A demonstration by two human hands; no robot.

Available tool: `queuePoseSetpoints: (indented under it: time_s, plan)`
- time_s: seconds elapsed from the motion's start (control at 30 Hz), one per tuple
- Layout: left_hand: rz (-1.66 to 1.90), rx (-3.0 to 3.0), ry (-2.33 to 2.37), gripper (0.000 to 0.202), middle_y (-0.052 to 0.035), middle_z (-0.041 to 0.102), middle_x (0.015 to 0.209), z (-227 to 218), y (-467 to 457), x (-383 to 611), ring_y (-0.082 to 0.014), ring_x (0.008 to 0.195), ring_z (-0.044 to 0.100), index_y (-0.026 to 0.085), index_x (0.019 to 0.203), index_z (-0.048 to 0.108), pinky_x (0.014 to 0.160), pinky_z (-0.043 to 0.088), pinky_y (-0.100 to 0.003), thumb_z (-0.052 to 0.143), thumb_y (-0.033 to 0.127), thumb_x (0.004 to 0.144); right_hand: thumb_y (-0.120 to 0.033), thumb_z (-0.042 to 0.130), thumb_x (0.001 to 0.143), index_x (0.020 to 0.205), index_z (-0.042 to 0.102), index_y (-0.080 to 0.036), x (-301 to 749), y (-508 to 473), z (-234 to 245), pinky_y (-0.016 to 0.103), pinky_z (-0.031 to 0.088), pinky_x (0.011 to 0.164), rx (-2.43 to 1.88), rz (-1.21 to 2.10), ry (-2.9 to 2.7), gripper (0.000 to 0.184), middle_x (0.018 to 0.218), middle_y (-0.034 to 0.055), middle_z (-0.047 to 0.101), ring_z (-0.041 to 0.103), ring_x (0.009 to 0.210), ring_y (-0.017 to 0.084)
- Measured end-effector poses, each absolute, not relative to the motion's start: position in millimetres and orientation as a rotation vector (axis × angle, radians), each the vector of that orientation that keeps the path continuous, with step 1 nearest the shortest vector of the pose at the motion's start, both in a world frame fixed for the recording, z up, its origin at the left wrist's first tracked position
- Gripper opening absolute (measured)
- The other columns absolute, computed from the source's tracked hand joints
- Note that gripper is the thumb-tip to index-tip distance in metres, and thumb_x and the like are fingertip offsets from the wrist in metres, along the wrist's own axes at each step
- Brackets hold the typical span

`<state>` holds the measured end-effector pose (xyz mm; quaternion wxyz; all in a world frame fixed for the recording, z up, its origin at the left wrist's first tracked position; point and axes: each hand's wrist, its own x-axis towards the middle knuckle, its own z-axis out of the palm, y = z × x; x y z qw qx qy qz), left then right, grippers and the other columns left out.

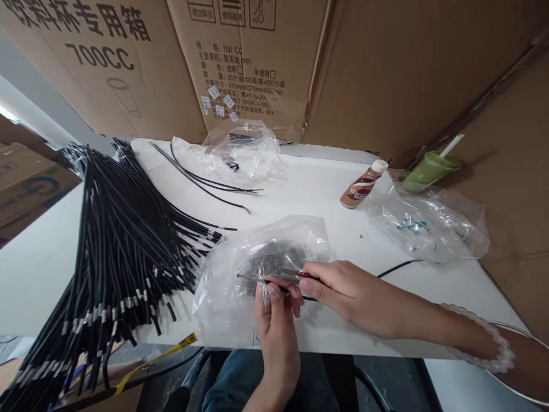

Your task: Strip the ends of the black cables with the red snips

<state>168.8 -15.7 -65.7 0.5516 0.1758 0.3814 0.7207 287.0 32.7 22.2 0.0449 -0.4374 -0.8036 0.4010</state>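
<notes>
My right hand is closed on a slim tool with a red handle, its metal tip pointing left over an open clear plastic bag. The bag holds a heap of small grey metal pieces. My left hand pinches a small tuft of these pieces right under the tool's tip. A single black cable runs out from behind my right hand toward the right. Both hands are at the near edge of the white table.
A big bundle of black cables with metal-sleeved ends fans across the table's left side. Three loose cables and a second bag lie at the back. A brown bottle, a green cup and a third bag stand right. Cardboard boxes wall the back.
</notes>
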Motion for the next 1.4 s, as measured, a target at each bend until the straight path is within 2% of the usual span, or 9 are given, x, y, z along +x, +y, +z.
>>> queuePoseSetpoints:
  time_s: [0.17,0.37,0.47,0.7,0.87,0.97,1.07,1.23,1.4]
  plan:
    - [1.544,0.168,0.805,0.029,0.0028,0.040,0.060,-53.5,-13.0,165.4,-0.0047,0.051,0.036,0.014,0.076,0.054,0.047,0.036,-0.014,0.063,0.041,0.083,-0.050,0.032,0.096,0.088,0.052,-0.018,285.7,44.2,13.2,0.026,0.027,0.051,-1.396,0.583,-2.635,0.039,0.067,-0.0017,0.061,0.051,0.056,0.014]
    - [1.456,0.013,0.723,0.030,-0.0004,0.048,0.068,-52.5,-8.8,158.2,-0.0061,0.059,0.043,0.011,0.077,0.058,0.055,0.044,-0.015,0.075,0.036,0.072,-0.043,0.035,0.098,0.100,0.053,-0.017,299.7,61.3,-2.5,0.025,0.023,0.046,-1.007,0.009,-2.764,0.032,0.073,-0.0028,0.065,0.059,0.055,0.015]
    - [1.456,-0.004,0.704,0.028,-0.0036,0.054,0.079,-54.1,-8.8,156.6,-0.0069,0.065,0.046,0.010,0.079,0.062,0.056,0.044,-0.015,0.079,0.029,0.067,-0.043,0.035,0.098,0.099,0.054,-0.016,299.0,71.2,-2.3,0.025,0.024,0.048,-0.962,0.047,-2.833,0.033,0.079,-0.0016,0.066,0.059,0.057,0.014]
    - [1.503,0.099,0.705,0.022,-0.0027,0.053,0.077,-53.0,-15.0,157.3,-0.0102,0.077,0.052,0.015,0.078,0.061,0.074,0.048,-0.019,0.065,0.037,0.082,-0.044,0.038,0.097,0.101,0.054,-0.017,303.5,70.1,11.7,0.023,0.029,0.053,-0.914,0.323,-2.803,0.031,0.073,-0.0042,0.063,0.053,0.055,0.009]
    - [1.477,0.214,0.672,0.024,0.0020,0.038,0.065,-43.2,-17.8,160.2,-0.0077,0.061,0.039,0.018,0.080,0.052,0.075,0.047,-0.023,0.055,0.040,0.089,-0.036,0.041,0.097,0.100,0.052,-0.017,330.5,44.2,28.5,0.020,0.030,0.052,-0.890,0.190,-2.662,0.022,0.067,-0.0054,0.058,0.047,0.051,0.006]
    - [1.463,0.329,0.728,0.029,0.0037,0.026,0.061,-42.2,-20.9,161.7,-0.0072,0.055,0.029,0.018,0.080,0.047,0.064,0.044,-0.021,0.050,0.044,0.091,-0.034,0.043,0.097,0.102,0.052,-0.016,345.1,28.4,32.7,0.019,0.031,0.053,-0.928,0.107,-2.605,0.020,0.068,-0.0047,0.059,0.049,0.052,0.005]
    - [1.498,0.451,0.826,0.033,0.0045,0.020,0.058,-47.5,-26.8,160.5,-0.0071,0.051,0.019,0.016,0.078,0.048,0.048,0.029,-0.017,0.050,0.047,0.090,-0.035,0.043,0.096,0.100,0.053,-0.016,350.4,18.0,28.8,0.020,0.031,0.052,-0.958,0.064,-2.627,0.021,0.068,-0.0045,0.059,0.051,0.053,0.006]
    - [1.631,0.692,1.014,0.038,0.0041,0.023,0.056,-56.2,-34.3,152.2,-0.0064,0.050,0.024,0.014,0.077,0.055,0.047,0.024,-0.019,0.054,0.051,0.086,-0.037,0.041,0.097,0.099,0.055,-0.015,334.3,15.7,11.8,0.023,0.028,0.051,-0.891,0.089,-2.678,0.026,0.074,-0.0028,0.063,0.053,0.055,0.008]
    - [1.714,0.849,1.153,0.046,-0.0011,0.042,0.062,-55.3,-36.1,143.7,-0.0089,0.057,0.036,0.013,0.067,0.056,0.052,0.031,-0.020,0.060,0.058,0.075,-0.042,0.050,0.091,0.092,0.056,-0.014,314.2,4.5,-15.2,0.022,0.029,0.050,-0.784,0.171,-2.507,0.028,0.071,-0.0024,0.063,0.055,0.055,0.008]
